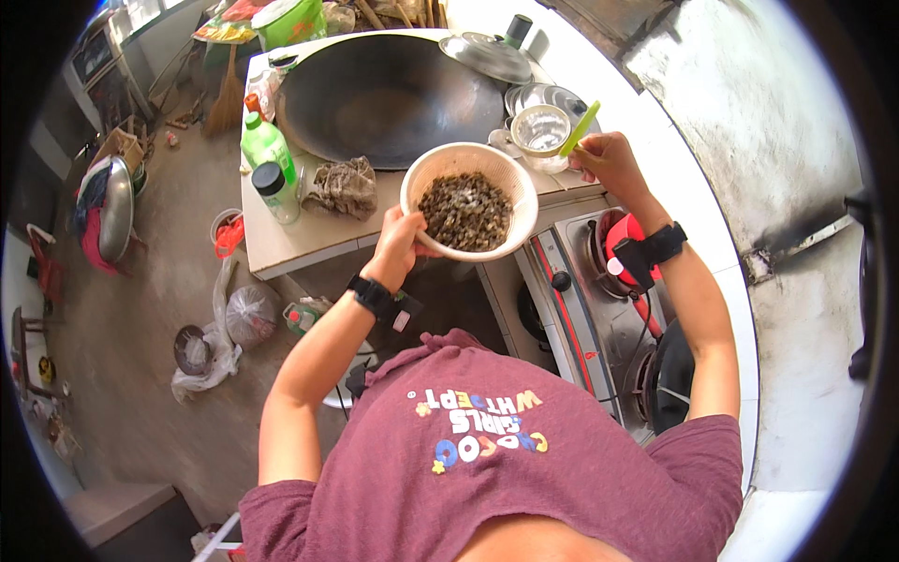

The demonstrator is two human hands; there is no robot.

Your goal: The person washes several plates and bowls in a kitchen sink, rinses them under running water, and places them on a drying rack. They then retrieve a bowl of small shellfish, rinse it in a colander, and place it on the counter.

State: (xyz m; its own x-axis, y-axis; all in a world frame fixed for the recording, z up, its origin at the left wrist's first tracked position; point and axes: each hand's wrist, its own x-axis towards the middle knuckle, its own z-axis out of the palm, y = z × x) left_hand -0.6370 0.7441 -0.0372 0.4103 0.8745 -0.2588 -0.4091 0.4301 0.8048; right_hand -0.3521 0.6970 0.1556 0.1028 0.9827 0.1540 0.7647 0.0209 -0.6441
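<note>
My left hand point(399, 246) grips the near-left rim of a pale perforated plastic basket point(525, 204). Inside lies a heap of small dark snails or similar pieces point(460, 221), with some white granules on top. The basket is held up at the front edge of the tiled counter point(337, 246). In my right hand point(609, 165) is a bright green plastic utensil point(581, 129), tilted upward; its exact kind is unclear. This hand is just right of an uncovered clear jar point(541, 130), whose contents I cannot make out.
A large black wok point(386, 98) is set into the counter, with a metal lid point(491, 56) at its right. A green bottle point(269, 146), a black-capped jar point(276, 193) and a crumpled cloth point(344, 188) line the left. A gas stove point(576, 281) with a red pan point(625, 235) lies right.
</note>
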